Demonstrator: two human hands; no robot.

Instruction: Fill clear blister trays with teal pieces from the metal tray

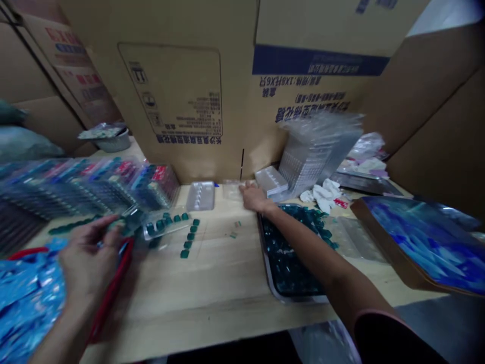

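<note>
My left hand point(89, 258) is at the left of the wooden table point(212, 283), its fingers curled toward a blurred clear plastic piece point(131, 218) with green bits. I cannot tell whether it grips that piece. Beside it lies a clear blister tray point(164, 225) holding green pieces, and a short column of green pieces point(188, 237) stands on the wood. My right hand point(254, 197) reaches to the back of the table, fingertips at a small clear plastic tray point(232, 191). Its forearm passes above a metal tray of dark green pieces point(290, 253).
Stacked blister packs point(87, 184) fill the back left, with a shiny blue bag point(28, 303) at the front left. A pale tray point(200, 195), a stack of clear trays point(318, 146), white scraps point(322, 194) and a blue-covered board point(424, 242) lie toward the right, before a cardboard wall point(182, 101).
</note>
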